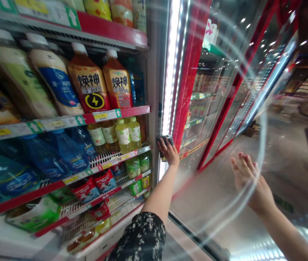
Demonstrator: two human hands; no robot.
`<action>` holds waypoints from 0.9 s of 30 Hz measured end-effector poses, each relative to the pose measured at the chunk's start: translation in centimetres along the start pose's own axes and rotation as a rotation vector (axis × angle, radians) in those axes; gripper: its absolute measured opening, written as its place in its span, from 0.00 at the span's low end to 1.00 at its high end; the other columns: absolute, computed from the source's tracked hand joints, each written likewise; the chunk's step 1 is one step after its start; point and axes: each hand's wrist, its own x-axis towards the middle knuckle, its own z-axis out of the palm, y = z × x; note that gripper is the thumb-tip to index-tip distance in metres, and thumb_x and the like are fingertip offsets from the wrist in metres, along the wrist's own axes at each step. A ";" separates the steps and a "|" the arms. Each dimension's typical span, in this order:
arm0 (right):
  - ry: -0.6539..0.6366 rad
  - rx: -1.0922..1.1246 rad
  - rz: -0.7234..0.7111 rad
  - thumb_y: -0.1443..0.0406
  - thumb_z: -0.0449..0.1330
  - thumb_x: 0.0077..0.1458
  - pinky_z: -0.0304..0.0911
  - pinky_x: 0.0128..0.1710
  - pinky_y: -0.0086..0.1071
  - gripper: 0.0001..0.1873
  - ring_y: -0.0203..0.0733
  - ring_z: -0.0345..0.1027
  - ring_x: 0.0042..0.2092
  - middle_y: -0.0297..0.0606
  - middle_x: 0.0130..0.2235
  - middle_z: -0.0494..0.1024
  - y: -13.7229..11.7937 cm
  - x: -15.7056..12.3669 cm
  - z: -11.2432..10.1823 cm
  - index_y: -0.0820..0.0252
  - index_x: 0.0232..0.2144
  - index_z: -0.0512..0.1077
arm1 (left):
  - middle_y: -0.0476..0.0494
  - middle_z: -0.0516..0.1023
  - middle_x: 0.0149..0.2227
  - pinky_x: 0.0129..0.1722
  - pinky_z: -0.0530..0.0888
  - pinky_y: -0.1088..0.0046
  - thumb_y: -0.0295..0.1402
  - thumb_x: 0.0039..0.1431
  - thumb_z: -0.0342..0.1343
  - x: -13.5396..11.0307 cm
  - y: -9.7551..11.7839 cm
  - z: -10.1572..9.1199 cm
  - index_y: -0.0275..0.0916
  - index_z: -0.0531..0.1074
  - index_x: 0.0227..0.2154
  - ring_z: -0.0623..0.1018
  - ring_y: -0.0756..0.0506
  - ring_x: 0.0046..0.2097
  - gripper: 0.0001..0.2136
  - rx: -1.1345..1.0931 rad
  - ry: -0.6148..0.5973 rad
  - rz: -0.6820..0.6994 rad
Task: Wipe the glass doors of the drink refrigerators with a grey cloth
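Note:
My left hand (169, 150) presses a dark grey cloth (165, 140) against the lit strip (169, 83) on the inner frame of a drinks cooler. Its fingers are spread over the cloth, and part of the cloth is hidden under them. Beside the strip runs a red door frame (188, 87). To the right, my right hand (248, 177) is raised with fingers stretched out and nothing in it. Pale curved reflections cross that area; whether the palm touches glass, I cannot tell.
Cooler shelves on the left hold large amber drink bottles (88, 79), blue bottles (69, 152), small yellow-green bottles (123, 136) and red packets (85, 190). More red-framed glass doors (221, 116) line the right. Below lies the shop floor (205, 203).

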 end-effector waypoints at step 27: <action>0.015 -0.006 0.012 0.71 0.54 0.61 0.56 0.66 0.60 0.48 0.64 0.47 0.72 0.46 0.75 0.40 0.8 -0.3 1.6 0.53 0.74 0.31 | 0.24 0.53 0.71 0.69 0.60 0.50 0.34 0.71 0.44 -1.6 -3.8 -2.4 0.33 0.60 0.66 0.56 0.32 0.72 0.23 0.015 0.051 -0.133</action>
